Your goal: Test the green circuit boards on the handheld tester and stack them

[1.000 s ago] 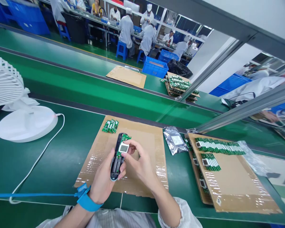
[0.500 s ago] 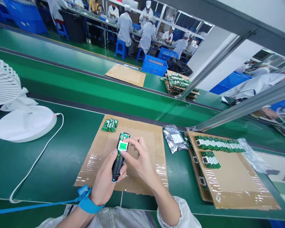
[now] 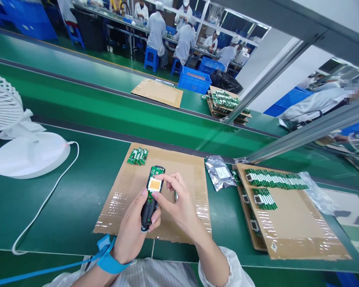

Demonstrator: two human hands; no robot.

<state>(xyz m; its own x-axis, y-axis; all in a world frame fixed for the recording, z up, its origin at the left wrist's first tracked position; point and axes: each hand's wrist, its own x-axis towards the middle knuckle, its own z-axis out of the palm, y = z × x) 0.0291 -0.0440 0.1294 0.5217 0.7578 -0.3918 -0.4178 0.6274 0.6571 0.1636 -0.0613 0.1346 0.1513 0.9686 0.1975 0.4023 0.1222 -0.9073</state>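
Observation:
A black handheld device (image 3: 149,209) with an exposed green circuit board and a small screen (image 3: 154,185) lit orange lies in my left hand (image 3: 133,227), whose fingers wrap round its lower half. My right hand (image 3: 178,199) has its thumb and index finger on the screen's lower and upper edges. Under both hands is a cardboard sheet (image 3: 116,211) on the green table. Several small circuit boards (image 3: 137,156) rest at that sheet's back left corner. A blue wrist strap (image 3: 109,259) circles my left wrist.
To the right, stacked cardboard sheets (image 3: 305,227) carry rows of circuit boards (image 3: 277,178). A silvery bag (image 3: 219,173) lies between the sheets. On the left stands a white fan (image 3: 31,153) with its cable. Metal posts rise at the right; people in white work beyond.
The device's screen has turned from green to orange. Both hands keep nearly the same hold, and the view has shifted slightly.

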